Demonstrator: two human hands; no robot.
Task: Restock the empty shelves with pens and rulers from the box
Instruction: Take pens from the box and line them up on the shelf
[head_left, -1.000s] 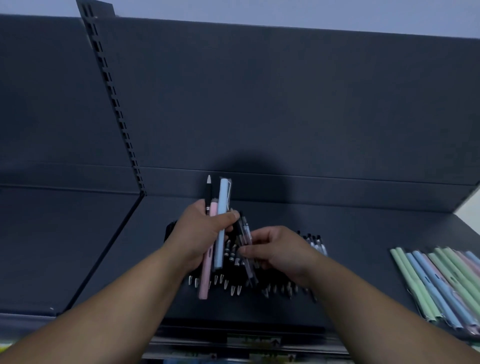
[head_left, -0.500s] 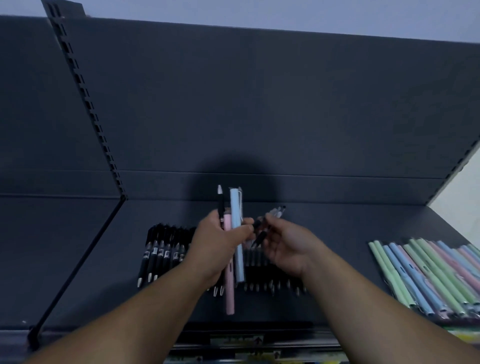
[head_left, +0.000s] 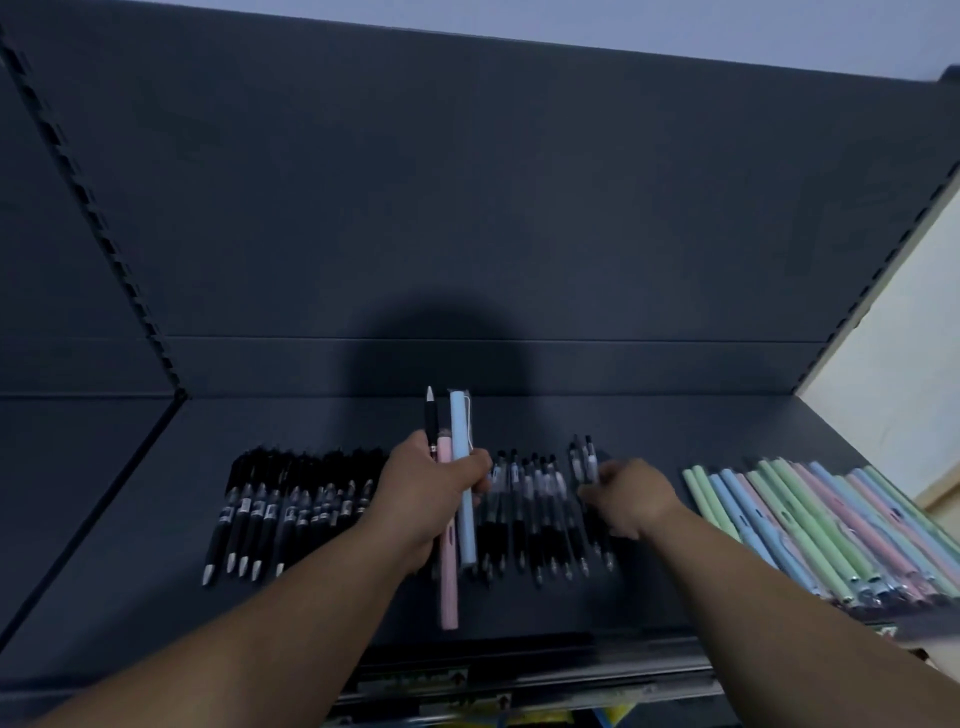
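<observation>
My left hand (head_left: 428, 486) grips three pens above the dark shelf (head_left: 649, 603): a black pen (head_left: 430, 421), a pink pen (head_left: 448, 571) and a light blue pen (head_left: 462, 467). My right hand (head_left: 631, 496) pinches two clear pens with black caps (head_left: 584, 460) at the right end of a row of clear pens (head_left: 535, 519) lying on the shelf. A row of black pens (head_left: 280, 514) lies to the left of my left hand. Pastel green, blue and pink pens (head_left: 826, 525) lie in a row at the right.
The shelf's dark back panel (head_left: 467, 208) rises behind the pens, with slotted uprights at the left (head_left: 104, 223) and right (head_left: 883, 265). The shelf's front rail (head_left: 519, 686) runs below my arms. A pale wall (head_left: 893, 338) shows at the right.
My right hand has moved right and down with the clear pens, from beside my left hand to the right end of the clear pen row. The view has shifted right.
</observation>
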